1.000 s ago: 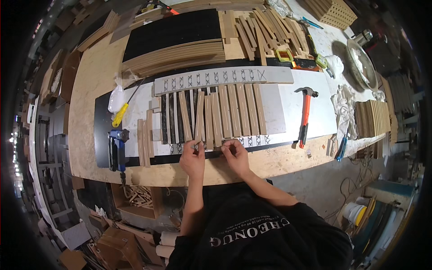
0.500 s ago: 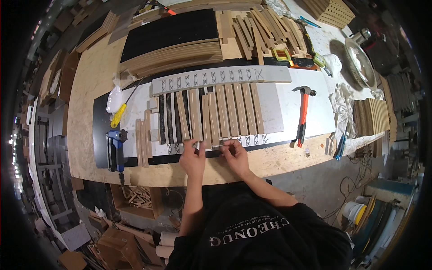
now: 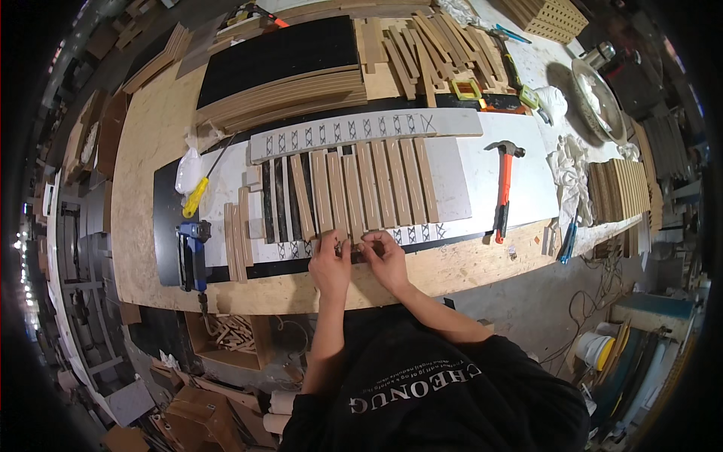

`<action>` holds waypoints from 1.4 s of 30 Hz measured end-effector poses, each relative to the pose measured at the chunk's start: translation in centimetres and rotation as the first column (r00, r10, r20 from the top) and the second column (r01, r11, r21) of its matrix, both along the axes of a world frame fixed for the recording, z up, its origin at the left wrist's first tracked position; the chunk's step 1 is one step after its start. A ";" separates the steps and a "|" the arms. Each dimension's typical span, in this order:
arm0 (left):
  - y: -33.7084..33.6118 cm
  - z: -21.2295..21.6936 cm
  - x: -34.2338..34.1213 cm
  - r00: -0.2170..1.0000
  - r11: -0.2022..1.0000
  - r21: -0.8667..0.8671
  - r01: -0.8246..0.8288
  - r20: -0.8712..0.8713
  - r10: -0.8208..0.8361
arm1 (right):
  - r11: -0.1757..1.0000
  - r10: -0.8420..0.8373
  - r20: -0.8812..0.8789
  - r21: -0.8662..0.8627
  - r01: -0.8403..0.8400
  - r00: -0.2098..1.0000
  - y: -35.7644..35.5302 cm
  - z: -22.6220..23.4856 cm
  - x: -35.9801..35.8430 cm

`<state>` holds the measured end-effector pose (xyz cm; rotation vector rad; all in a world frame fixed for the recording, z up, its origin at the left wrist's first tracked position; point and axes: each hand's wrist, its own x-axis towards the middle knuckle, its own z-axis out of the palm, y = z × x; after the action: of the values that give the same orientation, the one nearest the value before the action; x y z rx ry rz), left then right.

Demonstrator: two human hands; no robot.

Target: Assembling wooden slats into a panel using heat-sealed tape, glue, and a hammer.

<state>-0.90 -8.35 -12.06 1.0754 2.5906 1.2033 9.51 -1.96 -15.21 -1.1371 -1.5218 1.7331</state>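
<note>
Narrow brown wooden strips (image 3: pixel 378 184) lie side by side, running away from me, several with a pale line along their top. At their near ends, my left hand (image 3: pixel 330 265) and my right hand (image 3: pixel 387 267) face each other with bent fingers. Between them the end of one wooden strip (image 3: pixel 352 202) sticks out, and the fingers of both hands are closed on it. The fingertips are partly hidden. Behind the strips lies a pale board (image 3: pixel 361 134) with black cross marks; another marked edge (image 3: pixel 418 234) shows at their near ends.
Left of the strips are a yellow-handled screwdriver (image 3: pixel 197 197), a blue nail gun (image 3: pixel 193 255) and loose strips (image 3: pixel 238 237). An orange-handled hammer (image 3: pixel 504 188) lies to the right. A black-topped stack of boards (image 3: pixel 282 64) and more strips (image 3: pixel 425 53) sit at the back.
My left hand has moved slightly right and my right hand slightly left, so they are closer together. The strips near the left hand stand closer side by side.
</note>
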 end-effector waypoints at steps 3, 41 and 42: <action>0.4 0.0 -0.6 1.000 0.996 -0.088 0.006 0.019 -0.004 | 0.993 -0.012 0.013 -0.120 0.014 1.000 0.2 0.8 -0.3; -0.7 0.7 -3.4 0.983 0.993 -0.040 0.111 -0.144 -0.116 | 0.530 -0.037 0.271 0.821 -0.211 0.962 3.9 3.9 -1.4; -0.4 0.6 -3.5 0.977 0.986 -0.082 0.147 -0.141 -0.157 | 0.530 -0.030 0.299 0.814 -0.238 0.954 4.4 3.8 -1.5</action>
<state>-4.40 -8.73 -11.47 1.3673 2.5762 1.0272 7.97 2.44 -11.38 -0.7516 -2.2672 0.6368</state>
